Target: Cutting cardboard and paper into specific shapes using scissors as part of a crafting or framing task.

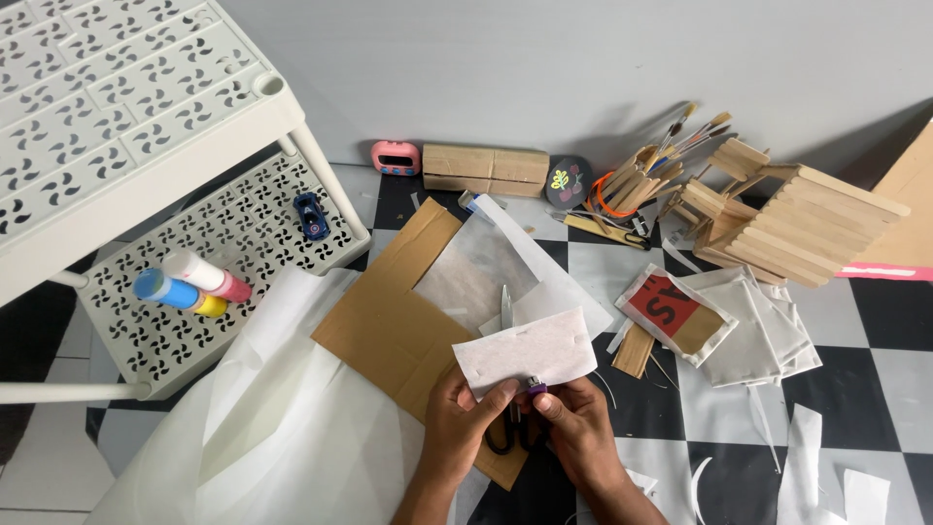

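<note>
My left hand (459,418) and my right hand (579,428) meet low in the middle of the head view. Together they pinch the lower edge of a small white paper piece (530,350). A small purple object (536,388), perhaps a glue stick tip, shows between my fingers under the paper; which hand holds it is unclear. Black-handled scissors (506,309) lie beneath my hands, blades pointing away over a cardboard frame (389,321) with a translucent sheet (466,272) in its opening.
A white perforated shelf rack (126,107) stands at left, with paint tubes (190,282) and a toy car (311,216) on its lower tier. A stick-built house (797,222), brushes (685,131), a pink timer (396,157), wooden blocks (486,169), paper scraps (758,331) and a large white sheet (262,437) lie around.
</note>
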